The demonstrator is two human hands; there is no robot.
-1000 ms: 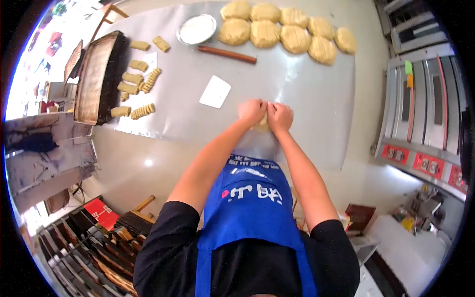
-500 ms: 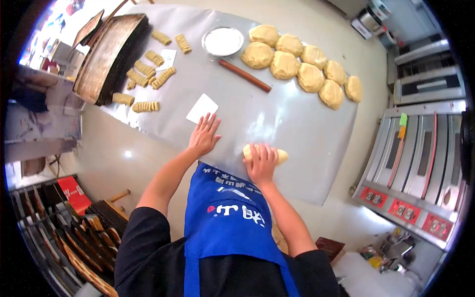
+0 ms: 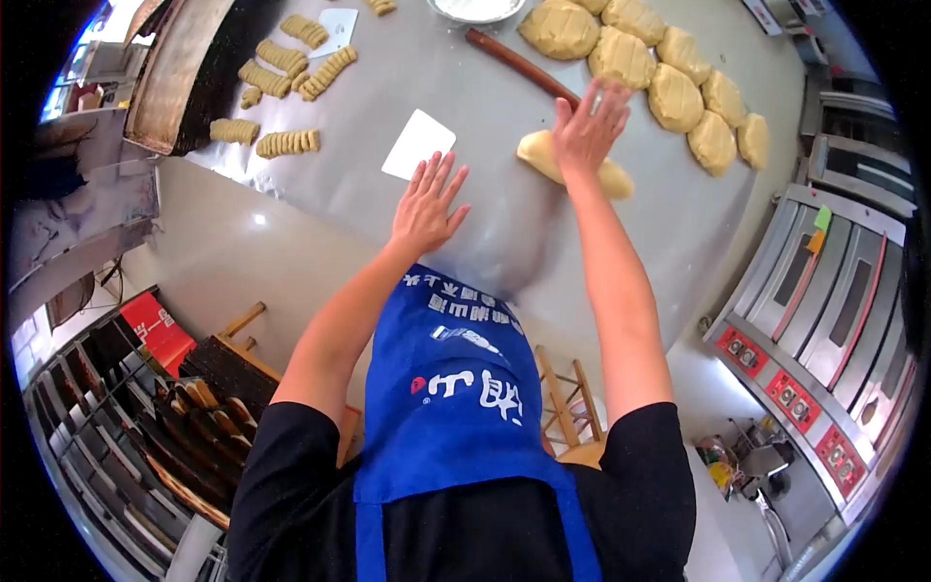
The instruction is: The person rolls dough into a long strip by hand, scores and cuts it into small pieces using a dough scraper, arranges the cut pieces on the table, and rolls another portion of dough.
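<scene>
A pale oblong piece of dough lies on the grey metal table. My right hand is stretched out flat across its middle, fingers reaching beyond it and hiding part of it. Those fingertips are near the end of a brown rolling pin. Flat on the table with fingers extended, my left hand holds nothing. Its fingertips are at the lower edge of a white plastic scraper.
Several large dough lumps cover the far right. A bowl of white powder stands at the back. Ridged dough pieces lie left, beside dark baking trays. Ovens line the right; a tray rack stands lower left.
My right hand has moved forward and right, and the dough has rolled away from me with it. My view has shifted, so the far objects sit higher. The left hand stays by the scraper.
</scene>
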